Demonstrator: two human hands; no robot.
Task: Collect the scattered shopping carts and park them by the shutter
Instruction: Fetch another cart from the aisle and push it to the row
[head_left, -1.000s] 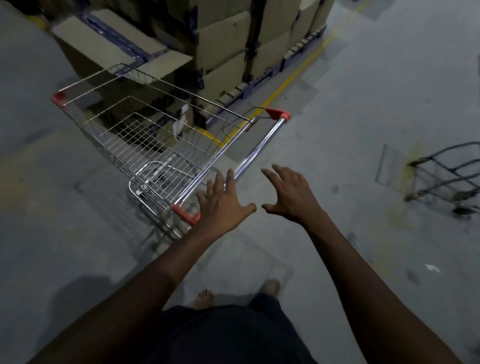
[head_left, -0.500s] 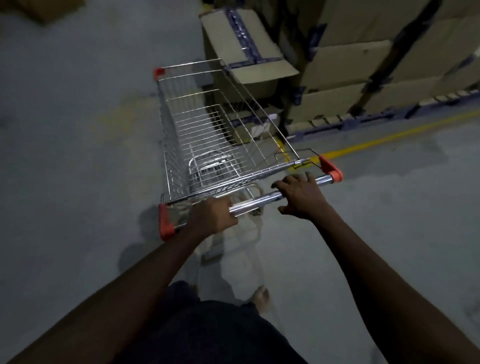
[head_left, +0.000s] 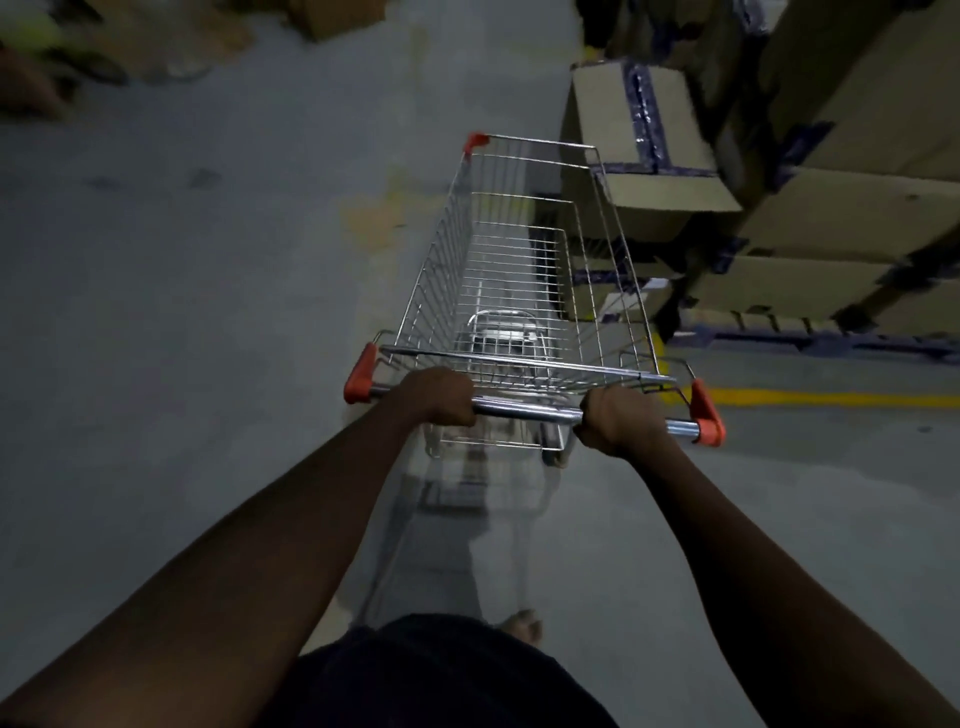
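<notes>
Gripping the chrome handle bar with curled fingers: left hand by the left red end cap, right hand by the right one. Beyond them, wire shopping cart pointing far, on grey concrete floor, just left of stacked cardboard boxes; yellow floor line at right.

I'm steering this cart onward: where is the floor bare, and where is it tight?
Bare concrete floor spreads left of the shopping cart, up to the blurred clutter at top left. More bare floor lies right of the handle, near side of the yellow line. Crowded: stacked cardboard boxes close along the cart's right side.
</notes>
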